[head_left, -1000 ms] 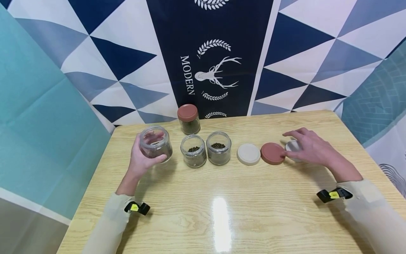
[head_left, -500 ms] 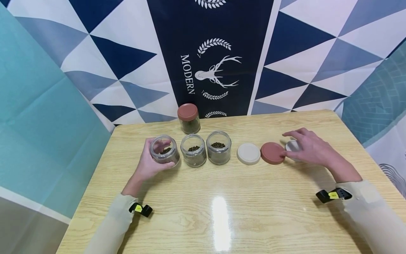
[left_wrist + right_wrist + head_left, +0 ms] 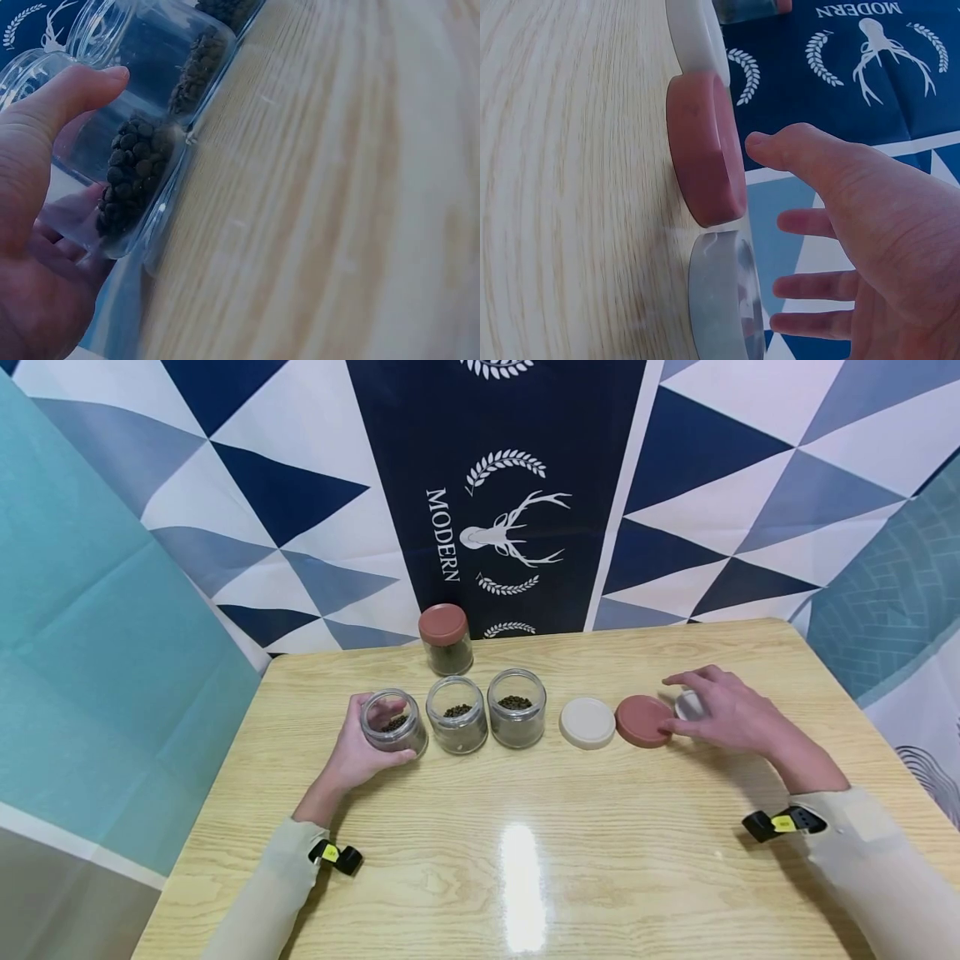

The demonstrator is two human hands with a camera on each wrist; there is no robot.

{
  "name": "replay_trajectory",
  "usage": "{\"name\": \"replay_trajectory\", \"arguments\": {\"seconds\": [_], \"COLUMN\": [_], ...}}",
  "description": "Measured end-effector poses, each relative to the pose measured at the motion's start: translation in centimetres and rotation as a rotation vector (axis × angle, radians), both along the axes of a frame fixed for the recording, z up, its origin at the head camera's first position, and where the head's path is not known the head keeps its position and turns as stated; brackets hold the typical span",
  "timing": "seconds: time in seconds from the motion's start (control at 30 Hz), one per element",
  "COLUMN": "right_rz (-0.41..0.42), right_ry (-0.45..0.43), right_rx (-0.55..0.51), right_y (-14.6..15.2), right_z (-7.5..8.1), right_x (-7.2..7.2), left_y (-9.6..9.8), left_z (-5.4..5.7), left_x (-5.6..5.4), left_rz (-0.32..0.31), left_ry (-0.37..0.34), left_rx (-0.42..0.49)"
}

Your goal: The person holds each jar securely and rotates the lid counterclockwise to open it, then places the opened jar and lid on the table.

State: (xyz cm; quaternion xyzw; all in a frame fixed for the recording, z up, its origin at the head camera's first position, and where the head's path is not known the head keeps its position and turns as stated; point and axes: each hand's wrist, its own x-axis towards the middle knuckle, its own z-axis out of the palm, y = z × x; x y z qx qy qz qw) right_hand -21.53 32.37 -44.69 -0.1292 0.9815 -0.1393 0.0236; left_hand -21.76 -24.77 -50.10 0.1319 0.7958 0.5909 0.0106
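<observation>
My left hand (image 3: 360,746) grips an uncapped glass jar (image 3: 75,150) part-filled with dark pellets (image 3: 135,169), thumb on the near side and fingers behind. This jar stands at the left end of a row, close beside a middle glass jar (image 3: 459,735). A third open jar (image 3: 517,727) is to the right of that one; both hold dark pellets. My right hand (image 3: 723,710) hovers with fingers loosely bent above a grey-white lid (image 3: 720,300), partly covering it in the head view. Its thumb is near a red lid (image 3: 642,722), apart from it in the right wrist view.
Behind the row stands a glass jar with a red lid (image 3: 444,625), against the patterned backdrop (image 3: 495,460). A cream lid (image 3: 587,724) lies left of the red one on the wooden table (image 3: 420,860). Light glares off the tabletop in front.
My left hand has brought its jar right and down, from left of the row to beside the middle jar. My right hand has shifted very slightly left above the lids.
</observation>
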Motion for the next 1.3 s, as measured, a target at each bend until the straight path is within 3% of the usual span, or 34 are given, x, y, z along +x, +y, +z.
{"name": "replay_trajectory", "arguments": {"seconds": [0.3, 0.53, 0.63, 0.73, 0.8, 0.87, 0.93, 1.0, 1.07, 1.23, 1.3], "right_rz": [-0.002, -0.004, -0.007, -0.012, -0.018, -0.018, -0.014, -0.007, 0.003, 0.020, 0.020], "right_ry": [-0.014, -0.019, -0.015, -0.016, -0.021, -0.025, -0.033, -0.040, -0.044, -0.044, -0.038], "right_rx": [0.007, 0.007, 0.012, 0.008, 0.003, -0.001, -0.001, 0.000, 0.008, 0.043, 0.049], "right_y": [-0.2, -0.2, -0.2, -0.2, -0.3, -0.3, -0.4, -0.5, -0.6, -0.9, -1.0], "right_z": [0.0, -0.3, -0.2, -0.1, 0.1, 0.4, 0.7, 0.9, 1.1, 2.1, 2.7], "right_x": [-0.1, -0.2, -0.1, -0.1, -0.1, -0.2, -0.2, -0.2, -0.2, -0.4, -0.6], "left_y": [-0.1, -0.3, -0.4, -0.8, -1.3, -2.4, -3.6, -4.3, -4.0, -1.8, -1.5], "left_z": [0.2, 0.3, 0.3, 0.2, -0.4, -2.1, -4.0, -5.1, -4.0, 2.6, 4.1], "left_x": [-0.1, 0.1, 0.2, 0.2, -0.4, -1.7, -3.3, -4.4, -4.1, -1.1, -0.7], "left_rz": [0.031, 0.038, 0.029, 0.006, -0.027, -0.069, -0.099, -0.104, -0.100, -0.045, -0.017], "left_ry": [-0.078, -0.060, -0.042, -0.007, 0.048, 0.115, 0.181, 0.226, 0.239, 0.203, 0.201], "left_rx": [-0.045, -0.086, -0.058, 0.024, 0.095, 0.139, 0.140, 0.106, 0.077, 0.013, -0.022]}}
